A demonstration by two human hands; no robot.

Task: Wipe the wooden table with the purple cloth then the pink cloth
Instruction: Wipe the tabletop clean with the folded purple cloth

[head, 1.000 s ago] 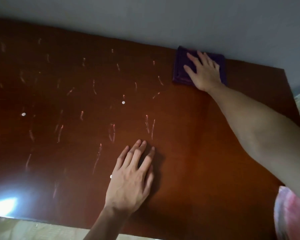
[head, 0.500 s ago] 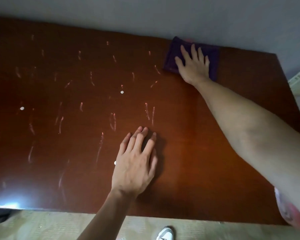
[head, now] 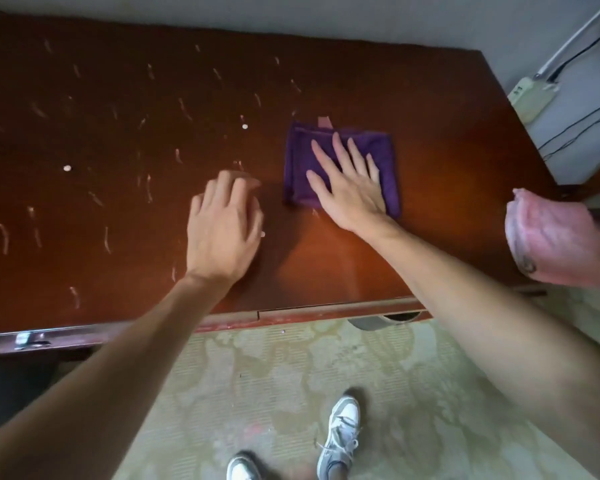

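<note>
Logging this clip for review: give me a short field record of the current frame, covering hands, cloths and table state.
right hand: flat, fingers spread, pressing on the purple cloth
left hand: bare, palm down on the wooden table, left of the cloth
pink cloth: at the table's right edge, untouched
pale streaks: many, left of the purple cloth
stage: purple-cloth wiping, pink not yet used

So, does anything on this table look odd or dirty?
Yes. Pale streaks and small white dots cover the left part of the wooden table; the part around the purple cloth looks clean.
</note>
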